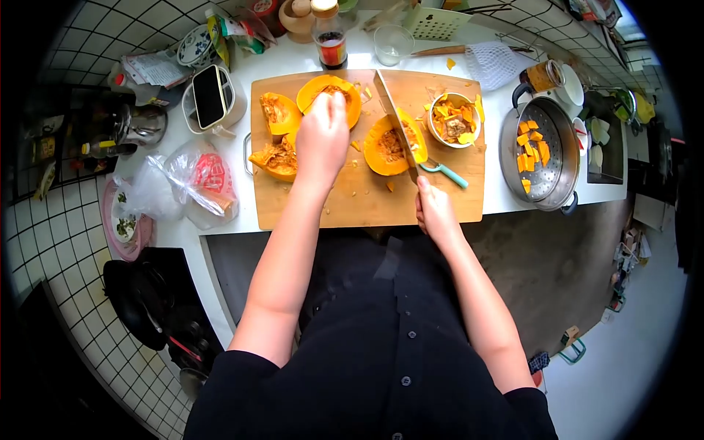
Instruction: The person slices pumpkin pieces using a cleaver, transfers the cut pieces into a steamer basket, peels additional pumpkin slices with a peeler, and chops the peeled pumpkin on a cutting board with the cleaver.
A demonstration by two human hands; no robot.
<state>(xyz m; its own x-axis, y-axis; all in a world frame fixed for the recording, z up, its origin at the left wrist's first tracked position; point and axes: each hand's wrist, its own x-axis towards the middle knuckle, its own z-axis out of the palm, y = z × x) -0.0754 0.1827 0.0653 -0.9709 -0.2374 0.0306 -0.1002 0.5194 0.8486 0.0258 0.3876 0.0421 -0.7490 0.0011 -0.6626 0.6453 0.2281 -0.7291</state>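
Note:
My right hand (435,208) is closed round the handle of a broad kitchen knife (393,106). Its blade slants over a seeded pumpkin half (383,149); whether it cuts in I cannot tell. My left hand (327,130) is closed above another pumpkin half (346,94), its fingertips hidden from view. Two more pumpkin pieces, an upper wedge (275,115) and a lower one with stringy pulp (273,160), lie left of that hand. All rest on a wooden cutting board (345,202) scattered with seeds. A turquoise peeler (453,176) lies right of the knife handle.
A bowl of pumpkin scraps (453,121) sits on the board's right. Beyond it stands a steamer pot (556,150) with orange chunks. A sauce bottle (330,40) rises behind the board. Left are a phone on a container (209,97) and plastic bags (194,183).

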